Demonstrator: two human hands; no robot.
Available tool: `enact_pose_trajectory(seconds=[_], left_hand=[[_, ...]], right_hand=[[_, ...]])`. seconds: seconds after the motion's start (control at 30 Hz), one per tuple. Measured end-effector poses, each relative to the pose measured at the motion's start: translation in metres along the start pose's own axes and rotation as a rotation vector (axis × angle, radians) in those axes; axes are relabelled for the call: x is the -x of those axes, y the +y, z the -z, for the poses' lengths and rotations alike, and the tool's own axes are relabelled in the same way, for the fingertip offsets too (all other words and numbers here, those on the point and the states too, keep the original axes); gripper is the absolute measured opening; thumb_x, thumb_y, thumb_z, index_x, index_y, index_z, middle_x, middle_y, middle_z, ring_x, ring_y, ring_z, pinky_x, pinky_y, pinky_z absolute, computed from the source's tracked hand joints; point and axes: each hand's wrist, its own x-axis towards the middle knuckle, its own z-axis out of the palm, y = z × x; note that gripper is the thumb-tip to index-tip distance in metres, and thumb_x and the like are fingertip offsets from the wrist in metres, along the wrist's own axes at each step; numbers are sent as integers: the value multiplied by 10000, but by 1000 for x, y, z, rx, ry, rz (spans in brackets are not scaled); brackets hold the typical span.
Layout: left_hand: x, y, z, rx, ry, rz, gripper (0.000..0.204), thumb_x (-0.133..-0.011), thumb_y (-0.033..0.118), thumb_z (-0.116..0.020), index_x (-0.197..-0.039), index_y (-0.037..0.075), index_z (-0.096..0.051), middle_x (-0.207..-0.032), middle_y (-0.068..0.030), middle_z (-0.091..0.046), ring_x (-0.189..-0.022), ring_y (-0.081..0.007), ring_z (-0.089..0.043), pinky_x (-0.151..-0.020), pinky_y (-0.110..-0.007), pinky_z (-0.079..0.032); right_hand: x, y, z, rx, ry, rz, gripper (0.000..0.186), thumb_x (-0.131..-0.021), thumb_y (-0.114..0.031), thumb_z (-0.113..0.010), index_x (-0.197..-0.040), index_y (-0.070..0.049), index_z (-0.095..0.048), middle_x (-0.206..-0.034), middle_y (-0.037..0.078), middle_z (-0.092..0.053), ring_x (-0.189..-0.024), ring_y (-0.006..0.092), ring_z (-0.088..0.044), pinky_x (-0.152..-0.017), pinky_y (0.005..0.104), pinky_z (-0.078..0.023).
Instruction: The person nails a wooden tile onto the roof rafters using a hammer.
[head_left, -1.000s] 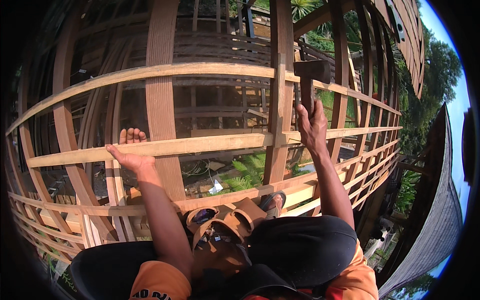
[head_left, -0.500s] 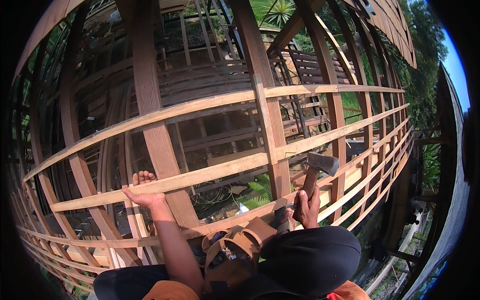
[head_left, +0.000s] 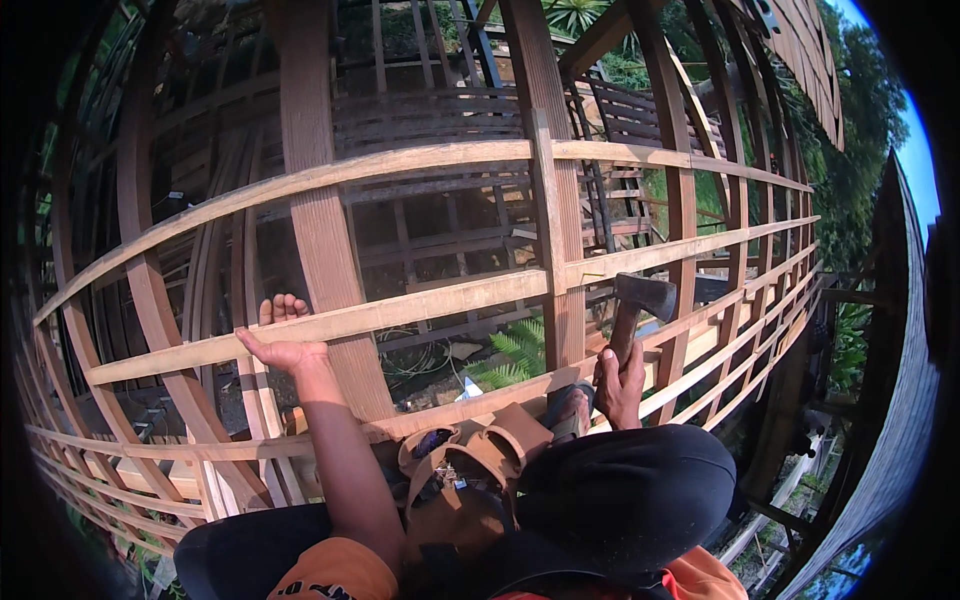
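My left hand [head_left: 287, 345] is palm up around a pale wooden batten [head_left: 430, 303], thumb below its near face and fingers curled up behind it. The batten runs across a thick brown rafter [head_left: 325, 230] beside that hand. Its right end meets a short upright wooden strip [head_left: 543, 200] lying along another rafter. My right hand [head_left: 620, 388] grips the wooden handle of a hammer [head_left: 646, 296] with a dark, flared metal head. The hammer stands upright above my right knee, apart from the battens.
A brown leather tool pouch [head_left: 470, 500] with small items inside sits between my legs. More battens [head_left: 330, 172] cross the rafters above, below and to the right. Gaps between them open onto a lower level with stacked timber and a fern [head_left: 515, 355]. Shingles [head_left: 800, 55] edge the upper right.
The view has shifted a little, so the frame sits differently in it. My left hand stays around the batten, and the right still holds the hammer upright.
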Motion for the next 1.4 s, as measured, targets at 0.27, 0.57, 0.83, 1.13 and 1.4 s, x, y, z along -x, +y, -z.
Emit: enact_pose_trajectory(seconds=[0.27, 0.57, 0.83, 1.13, 1.4], left_hand=[[3, -5, -9, -49, 55, 2, 739, -891, 745, -456, -998, 25, -583, -867, -130, -652, -806, -238, -653, -697, -346, -547], [-4, -12, -3, -124, 116, -47, 821, -920, 733, -394, -1106, -62, -475, -885, -217, -603, -787, -305, -621, -691, -384, -535], [-13, -4, 8, -140, 65, -27, 841, -883, 768, -430, -1073, -48, -502, -882, -203, -629, -785, -289, -637, -689, -377, -539], [-15, -5, 5, -126, 88, -31, 861, -877, 769, -438, -1083, -65, -499, -863, -192, -615, -786, -296, -639, -692, -382, -535], [-20, 1, 13, -144, 30, -52, 911, -885, 774, -406, -1171, -91, -442, -902, -210, -613, -793, -293, -626, -702, -386, -535]], right_hand=[[13, 18, 3, 62, 59, 14, 248, -997, -141, -554, -1185, -1, -476, -681, 67, -563, -570, 151, -559, -516, 313, -437], [-12, -5, 12, 284, 12, 131, 367, -971, -119, -566, -1298, -17, -432, -870, 246, -617, -787, 409, -643, -694, 445, -502], [-22, -118, 59, -551, 541, 718, 468, -1011, -188, -565, -1382, -61, -310, -957, 103, -510, -697, 145, -511, -580, 276, -459], [-1, -31, 1, 150, -1, 3, 336, -980, -128, -563, -1275, -17, -444, -804, 226, -593, -727, 385, -628, -676, 444, -497], [-30, -115, 47, -616, 548, 697, 486, -1023, -223, -552, -1381, -24, -291, -941, 85, -517, -715, 145, -529, -625, 314, -487]])
